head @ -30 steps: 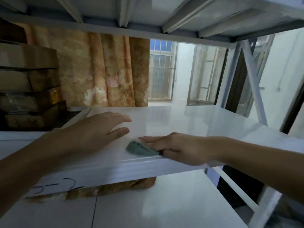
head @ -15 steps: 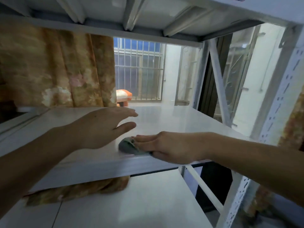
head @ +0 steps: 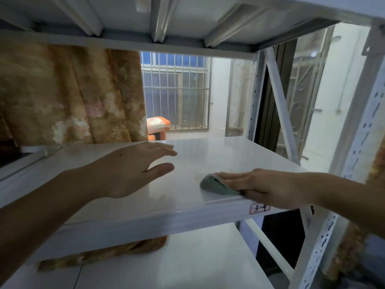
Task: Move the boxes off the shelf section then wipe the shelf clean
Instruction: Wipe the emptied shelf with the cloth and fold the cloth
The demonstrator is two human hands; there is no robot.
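head: r hand (head: 268, 187) flat on cloth (head: 216, 186)

white shelf (head: 218, 161), grey-green cloth (head: 214, 186), floral brown curtain (head: 68, 97)

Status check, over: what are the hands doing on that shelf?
Right hand presses green cloth flat at shelf front edge. Left hand open above the shelf. No boxes in view.

Floral curtain (head: 68, 97) beside barred window (head: 175, 90)
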